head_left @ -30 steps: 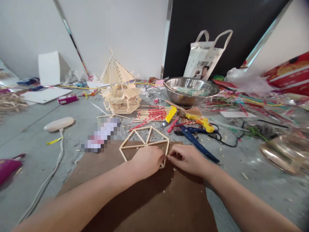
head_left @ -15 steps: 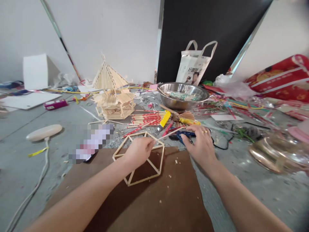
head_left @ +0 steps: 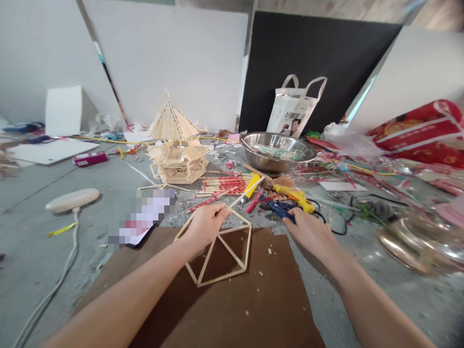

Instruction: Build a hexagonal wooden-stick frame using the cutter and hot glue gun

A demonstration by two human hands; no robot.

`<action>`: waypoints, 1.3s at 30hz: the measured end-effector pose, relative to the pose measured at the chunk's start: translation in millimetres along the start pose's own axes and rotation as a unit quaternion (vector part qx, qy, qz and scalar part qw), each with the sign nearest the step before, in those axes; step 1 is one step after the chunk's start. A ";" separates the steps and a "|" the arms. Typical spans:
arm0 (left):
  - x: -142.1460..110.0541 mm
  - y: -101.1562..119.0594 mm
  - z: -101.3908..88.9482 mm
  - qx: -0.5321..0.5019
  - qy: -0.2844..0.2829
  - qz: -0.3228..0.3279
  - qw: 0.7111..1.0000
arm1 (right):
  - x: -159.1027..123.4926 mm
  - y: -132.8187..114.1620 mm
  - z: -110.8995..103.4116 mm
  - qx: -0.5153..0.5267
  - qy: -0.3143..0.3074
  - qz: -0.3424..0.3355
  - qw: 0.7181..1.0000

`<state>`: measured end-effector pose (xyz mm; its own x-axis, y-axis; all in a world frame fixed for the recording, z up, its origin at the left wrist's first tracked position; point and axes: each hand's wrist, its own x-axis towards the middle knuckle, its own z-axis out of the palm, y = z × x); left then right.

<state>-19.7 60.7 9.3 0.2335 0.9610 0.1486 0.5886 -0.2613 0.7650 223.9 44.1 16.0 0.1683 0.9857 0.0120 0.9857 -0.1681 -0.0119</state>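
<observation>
My left hand (head_left: pixel 208 223) is closed, pinching a thin wooden stick (head_left: pixel 248 192) that slants up to the right. Beneath that hand, a hexagonal frame of wooden sticks (head_left: pixel 223 279) with spokes lies on a brown board (head_left: pixel 268 299); the hand hides its upper left part. My right hand (head_left: pixel 310 229) has its fingers curled round the handle of a blue glue gun (head_left: pixel 281 209), low over the floor beyond the board's corner. A black cord runs nearby. Yellow-handled pliers (head_left: pixel 295 194) lie just behind the glue gun.
Behind stand a stick-built pavilion model (head_left: pixel 179 162) and a steel bowl (head_left: pixel 278 152). Red-marked sticks (head_left: pixel 223 184) and a yellow cutter (head_left: pixel 251 183) lie ahead. A phone (head_left: pixel 148 217) is left of the board, a white corded device (head_left: pixel 72 200) farther left, a gold-coloured object (head_left: pixel 406 244) right.
My right hand has closed round the glue gun, where it was open beside it. The stick in my left hand has swung to point more steeply upward. The view has tilted up slightly.
</observation>
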 end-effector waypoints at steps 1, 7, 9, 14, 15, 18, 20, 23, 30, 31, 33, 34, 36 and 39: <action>0.5 0.0 -0.4 -0.009 0.003 -0.003 1.000 | 0.7 1.2 -1.9 0.033 0.022 0.006 0.999; 1.4 -1.5 0.7 -0.066 0.024 0.016 0.997 | -1.6 4.1 -16.5 0.346 0.130 0.020 0.929; 0.3 -1.3 2.1 -0.082 0.022 0.020 0.996 | -4.4 1.5 -19.2 0.544 0.056 0.021 0.837; -3.6 4.7 4.7 -0.153 -0.014 0.004 0.988 | -4.6 -4.9 -14.7 0.813 -0.193 0.004 0.550; -4.5 6.6 5.2 -0.177 -0.027 -0.008 0.984 | -4.2 -6.0 -13.1 0.818 -0.217 0.002 0.533; -8.0 12.9 6.7 -0.246 -0.086 -0.064 0.963 | -6.0 -10.2 -9.3 0.800 -0.257 -0.004 0.542; -10.7 16.5 7.6 -0.278 -0.144 -0.097 0.945 | -10.1 -14.0 -6.9 0.771 -0.254 -0.013 0.585; -13.3 19.6 8.7 -0.295 -0.185 -0.105 0.932 | -16.4 -20.1 -1.3 0.729 -0.207 -0.032 0.652; -9.9 14.5 9.8 -0.336 -0.083 -0.091 0.934 | -15.0 -23.7 6.8 0.741 -0.171 -0.060 0.647; -9.9 14.2 9.8 -0.346 -0.082 -0.095 0.930 | -14.3 -23.8 7.2 0.733 -0.158 -0.059 0.659; -11.5 15.3 10.5 -0.345 -0.095 -0.100 0.928 | -14.0 -25.4 8.8 0.708 -0.135 -0.059 0.690; -13.2 16.4 11.3 -0.329 -0.094 -0.097 0.935 | -14.7 -26.9 10.0 0.694 -0.125 -0.061 0.706; -17.5 18.8 14.4 -0.267 -0.057 -0.073 0.959 | -17.5 -30.4 13.0 0.672 -0.109 -0.065 0.730; -24.2 20.8 21.2 -0.160 0.010 -0.015 0.987 | -23.4 -33.6 17.0 0.663 -0.086 -0.080 0.739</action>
<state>3.4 30.1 8.3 0.2027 0.9703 0.1324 0.3196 -0.1933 0.9276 186.7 27.0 -0.9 -0.0657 0.9978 -0.0062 0.0977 0.0003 -0.9952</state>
